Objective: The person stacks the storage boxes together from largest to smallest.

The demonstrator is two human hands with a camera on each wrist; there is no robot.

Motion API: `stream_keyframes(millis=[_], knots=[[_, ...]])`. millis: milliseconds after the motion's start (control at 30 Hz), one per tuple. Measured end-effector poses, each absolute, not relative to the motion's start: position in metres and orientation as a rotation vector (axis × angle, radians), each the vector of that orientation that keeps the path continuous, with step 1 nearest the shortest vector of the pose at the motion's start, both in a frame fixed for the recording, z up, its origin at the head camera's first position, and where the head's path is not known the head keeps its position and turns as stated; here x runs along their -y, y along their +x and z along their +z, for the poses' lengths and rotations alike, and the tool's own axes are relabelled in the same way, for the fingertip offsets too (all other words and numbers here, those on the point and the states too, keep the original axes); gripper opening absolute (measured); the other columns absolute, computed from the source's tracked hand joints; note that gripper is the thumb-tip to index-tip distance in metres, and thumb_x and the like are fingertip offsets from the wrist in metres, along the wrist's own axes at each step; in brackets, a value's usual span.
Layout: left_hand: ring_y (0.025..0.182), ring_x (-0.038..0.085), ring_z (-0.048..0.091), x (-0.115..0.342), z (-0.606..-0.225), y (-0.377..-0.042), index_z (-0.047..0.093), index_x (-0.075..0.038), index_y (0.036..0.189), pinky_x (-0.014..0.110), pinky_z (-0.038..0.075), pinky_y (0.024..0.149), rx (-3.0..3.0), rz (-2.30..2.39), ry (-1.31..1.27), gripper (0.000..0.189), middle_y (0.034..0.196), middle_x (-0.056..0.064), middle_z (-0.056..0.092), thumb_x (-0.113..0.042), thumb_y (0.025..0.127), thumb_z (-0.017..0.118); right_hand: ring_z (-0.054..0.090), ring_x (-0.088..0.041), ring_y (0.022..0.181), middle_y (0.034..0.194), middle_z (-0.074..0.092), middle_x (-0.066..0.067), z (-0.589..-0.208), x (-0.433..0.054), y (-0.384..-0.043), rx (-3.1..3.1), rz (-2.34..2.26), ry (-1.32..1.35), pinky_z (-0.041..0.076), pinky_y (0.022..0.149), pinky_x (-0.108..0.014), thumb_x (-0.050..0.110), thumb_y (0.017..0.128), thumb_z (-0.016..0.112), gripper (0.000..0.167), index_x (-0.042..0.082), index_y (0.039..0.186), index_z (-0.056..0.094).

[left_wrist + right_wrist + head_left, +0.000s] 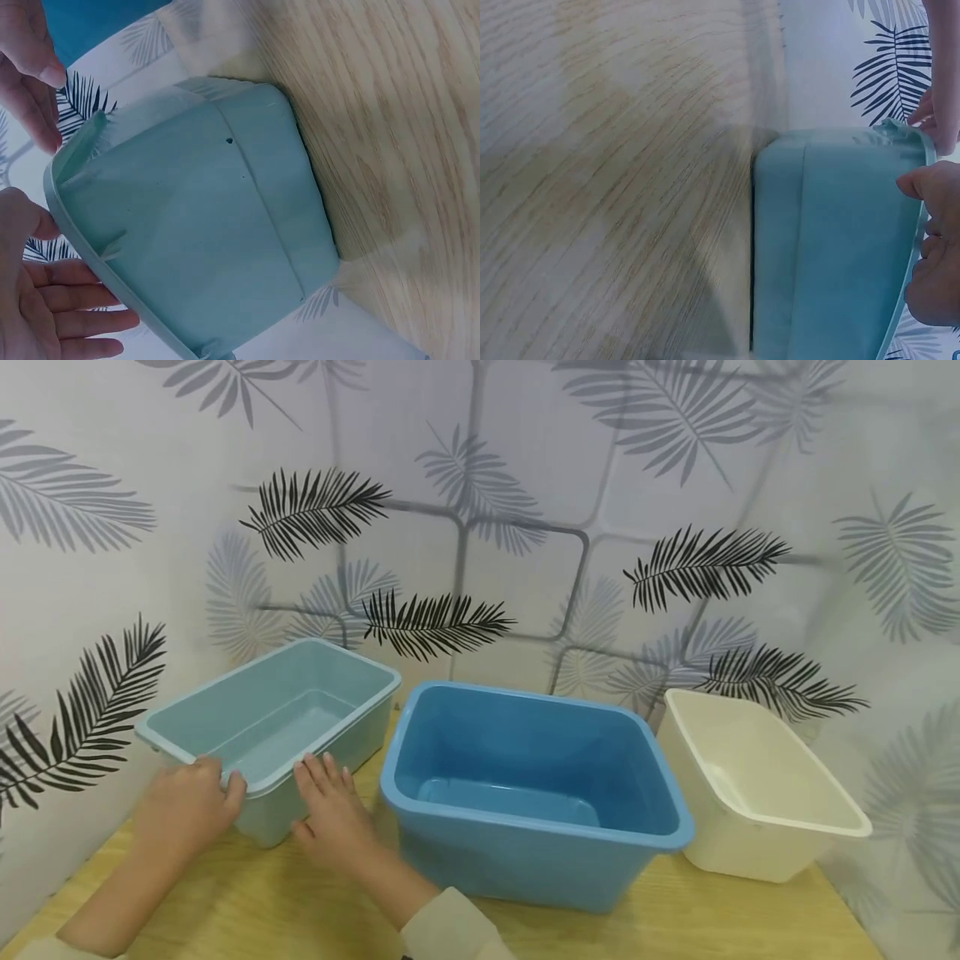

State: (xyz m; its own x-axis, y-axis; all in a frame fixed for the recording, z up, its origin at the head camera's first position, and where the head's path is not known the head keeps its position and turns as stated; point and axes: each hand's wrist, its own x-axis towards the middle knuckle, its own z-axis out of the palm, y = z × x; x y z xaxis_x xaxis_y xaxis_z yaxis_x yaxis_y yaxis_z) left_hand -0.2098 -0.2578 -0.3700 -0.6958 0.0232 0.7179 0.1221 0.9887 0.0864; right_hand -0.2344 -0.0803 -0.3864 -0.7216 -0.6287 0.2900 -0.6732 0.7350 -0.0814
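Observation:
A pale green plastic tub stands at the left of the wooden table, its open top facing up. My left hand grips the near short rim, with the thumb by the front corner. In the left wrist view, the left hand's fingers reach along the outside below the lip. On the long side facing the blue tub, my right hand rests its fairly straight fingertips at the rim. The right wrist view has that hand's thumb over the outer wall.
A larger blue plastic tub stands mid-table, right of the green one. Farther right is a cream tub. Behind them rises a wall covering with a leaf pattern. Wooden tabletop shows along the front.

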Motion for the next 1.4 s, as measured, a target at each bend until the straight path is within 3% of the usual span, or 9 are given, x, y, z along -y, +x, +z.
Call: stream_keyframes(millis=[133,367,600,800,1000,1400], knots=[[0.036,0.020,0.034,0.261,-0.364,-0.204,0.053,0.010,0.066,0.033,0.028,0.031,2.457,-0.276,-0.008,0.034,0.043,0.011,0.043,-0.020,0.080,0.059,0.021,-0.026,0.142,0.153,0.025,-0.007,-0.386,0.079,-0.237,2.691,0.318,1.026,0.026,0.114,-0.038,0.028,0.093,0.055,0.064,0.008,0.146,0.026],[0.044,0.029,0.049,0.274,-0.359,-0.200,0.058,0.014,0.092,0.041,0.036,0.036,2.604,-0.366,0.030,0.032,0.065,0.028,0.059,-0.017,0.085,0.051,0.019,-0.026,0.143,0.154,0.023,-0.007,-0.378,0.078,-0.246,2.721,0.295,0.985,0.024,0.115,-0.037,0.029,0.093,0.055,0.065,0.008,0.146,0.025],[0.051,0.030,0.054,0.285,-0.356,-0.198,0.059,0.014,0.093,0.041,0.040,0.038,2.626,-0.346,-0.003,0.031,0.075,0.031,0.062,-0.014,0.083,0.051,0.014,-0.024,0.144,0.155,0.019,-0.006,-0.374,0.079,-0.249,2.773,0.353,0.963,0.020,0.117,-0.035,0.028,0.094,0.053,0.063,0.009,0.147,0.024],[0.083,0.048,0.061,0.265,-0.359,-0.192,0.061,0.014,0.092,0.056,0.051,0.067,2.448,-0.230,-0.201,0.027,0.092,0.034,0.063,-0.007,0.076,0.062,0.016,-0.025,0.144,0.155,0.021,-0.007,-0.378,0.080,-0.253,2.766,0.335,0.937,0.021,0.116,-0.036,0.026,0.093,0.054,0.063,0.008,0.146,0.025],[0.095,0.045,0.061,0.239,-0.369,-0.182,0.060,0.016,0.102,0.055,0.049,0.082,2.413,-0.018,-0.358,0.041,0.101,0.032,0.064,-0.013,0.074,0.068,0.028,-0.027,0.140,0.149,0.034,-0.011,-0.379,0.081,-0.258,2.661,0.309,0.905,0.029,0.112,-0.038,0.023,0.090,0.060,0.059,0.005,0.141,0.036],[0.097,0.048,0.060,0.229,-0.379,-0.180,0.058,0.019,0.104,0.056,0.049,0.083,2.510,0.068,-0.292,0.050,0.105,0.036,0.061,-0.019,0.075,0.071,0.029,-0.026,0.139,0.148,0.036,-0.010,-0.383,0.084,-0.259,2.681,0.378,0.872,0.030,0.112,-0.038,0.022,0.088,0.063,0.060,0.005,0.140,0.038]])
